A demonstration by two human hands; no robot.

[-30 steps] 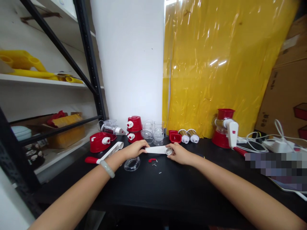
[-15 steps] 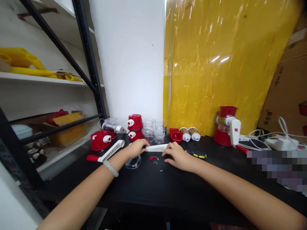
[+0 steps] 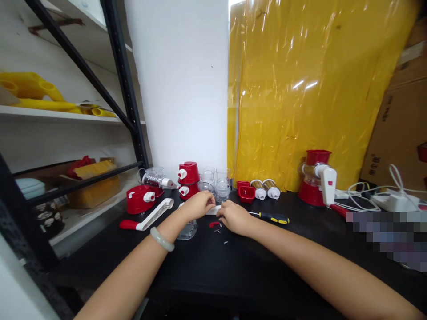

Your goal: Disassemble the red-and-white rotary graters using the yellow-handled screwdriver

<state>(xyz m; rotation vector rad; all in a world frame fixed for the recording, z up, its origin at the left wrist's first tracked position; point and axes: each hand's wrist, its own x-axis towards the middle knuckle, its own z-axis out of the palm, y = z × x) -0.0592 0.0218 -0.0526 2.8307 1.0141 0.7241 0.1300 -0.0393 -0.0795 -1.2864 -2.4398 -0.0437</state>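
Observation:
My left hand [image 3: 199, 205] has its fingers bent and pinched at a white plastic crank arm [image 3: 213, 210], which my hands largely cover. From the other side my right hand [image 3: 236, 218] closes on the same crank arm, its thumb and fingers curled. Just in front lies a small red plastic piece [image 3: 214, 225] with several tiny metal screws or pins [image 3: 226, 242] near it. A clear plastic ring [image 3: 188, 231] sits partly under my left wrist. To the right of my right hand lies a screwdriver [image 3: 274, 218] with a black and yellow handle.
At left are a white crank handle with a red grip [image 3: 151, 217] and a red base [image 3: 140, 200]. Stacked red bases [image 3: 188, 180], clear housings [image 3: 222, 184], red hoppers [image 3: 246, 193] and drum graters [image 3: 271, 189] line the back. An assembled rotary grater [image 3: 313, 178] and white cables [image 3: 363, 195] stand right.
My hands have come closer together over the white crank arm, covering more of it. My left hand moved right and my right hand slightly left. The view has shifted a little.

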